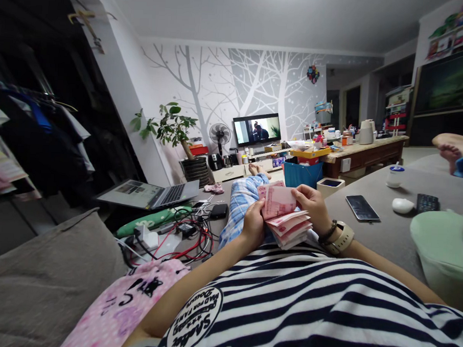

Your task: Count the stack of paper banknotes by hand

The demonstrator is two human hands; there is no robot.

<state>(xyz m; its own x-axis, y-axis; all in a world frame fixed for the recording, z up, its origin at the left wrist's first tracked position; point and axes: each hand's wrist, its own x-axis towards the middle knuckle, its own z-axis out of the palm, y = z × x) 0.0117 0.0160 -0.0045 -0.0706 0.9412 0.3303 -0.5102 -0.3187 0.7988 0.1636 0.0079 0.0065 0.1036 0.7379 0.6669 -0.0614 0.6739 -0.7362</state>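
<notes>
A bundle of red banknotes (pixel 286 224) is held up in front of my striped shirt, its loose ends fanned toward me. My left hand (pixel 254 223) grips the notes at their left side, thumb on the front. At the upper right edge, my right hand (pixel 310 202) pinches a banknote (pixel 278 201) between thumb and fingers. Part of the bundle behind the front note is hidden. On the right wrist are a light watch (pixel 342 238) and a dark bracelet. My legs in blue checked trousers (pixel 240 199) stretch out beyond the hands.
To the left lie tangled cables (pixel 198 238) and an open laptop (pixel 165 193). On the grey sofa at right are a phone (pixel 362 208), a white mouse (pixel 402 205), a dark remote (pixel 427 203) and a pale green container (pixel 443 239). Another person's foot (pixel 449 152) rests at far right.
</notes>
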